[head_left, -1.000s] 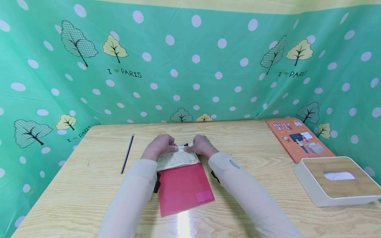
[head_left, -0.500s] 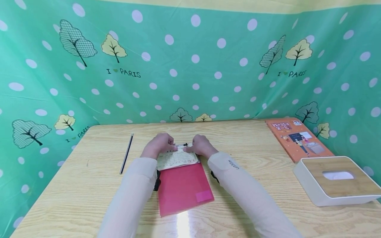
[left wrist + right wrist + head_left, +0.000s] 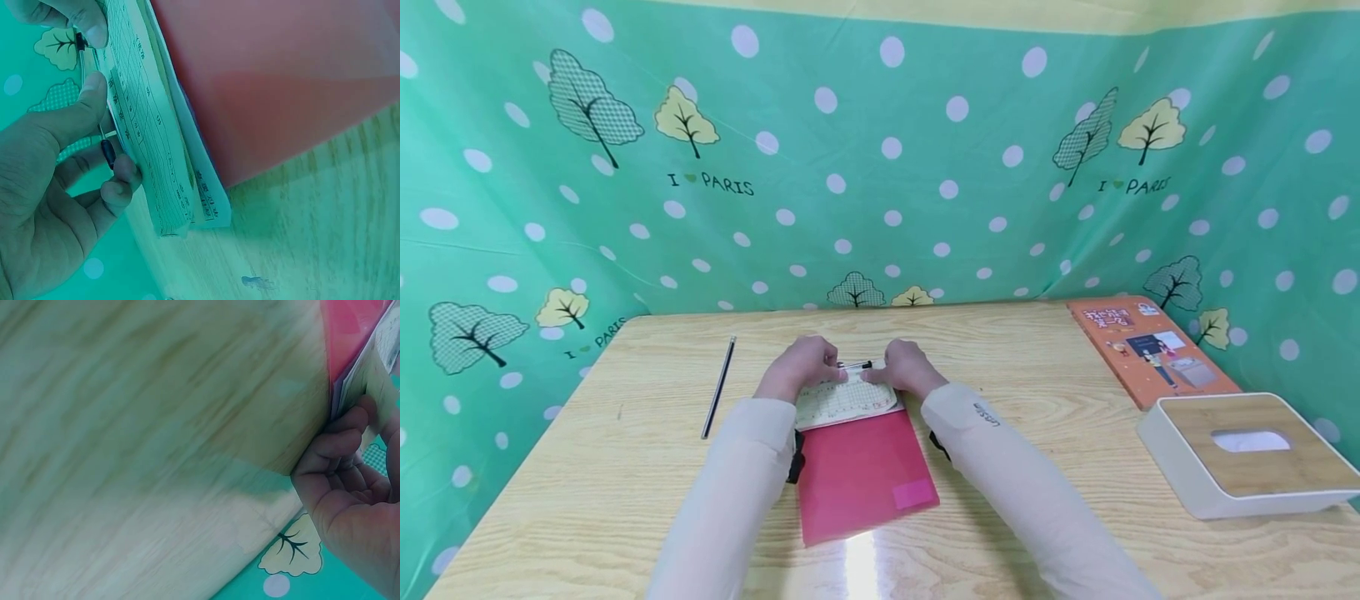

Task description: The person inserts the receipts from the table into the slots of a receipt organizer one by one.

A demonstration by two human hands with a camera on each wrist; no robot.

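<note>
A sheaf of printed paper forms [image 3: 842,404] lies over the upper part of a red folder [image 3: 865,475] at the middle of the table. At the sheaf's far edge shows a thin metal clip with black ends [image 3: 108,153]. My left hand [image 3: 801,368] pinches the far left of the papers beside the clip, thumb on top and fingers behind. From the other side my right hand [image 3: 912,368] grips the far right edge, its thumb on the top sheet. In the right wrist view, curled fingers [image 3: 340,440] hold the lifted sheets [image 3: 375,381].
A dark pencil [image 3: 718,387] lies left of the folder. At the right stand a white tissue box with a wooden lid [image 3: 1195,458] and, behind it, an orange book [image 3: 1138,346]. A green dotted cloth [image 3: 887,167] hangs behind the table [image 3: 647,467].
Both hands keep their hold on the papers with hardly any movement. The near edge of the sheaf shifts very slightly, and the head view drifts a little.
</note>
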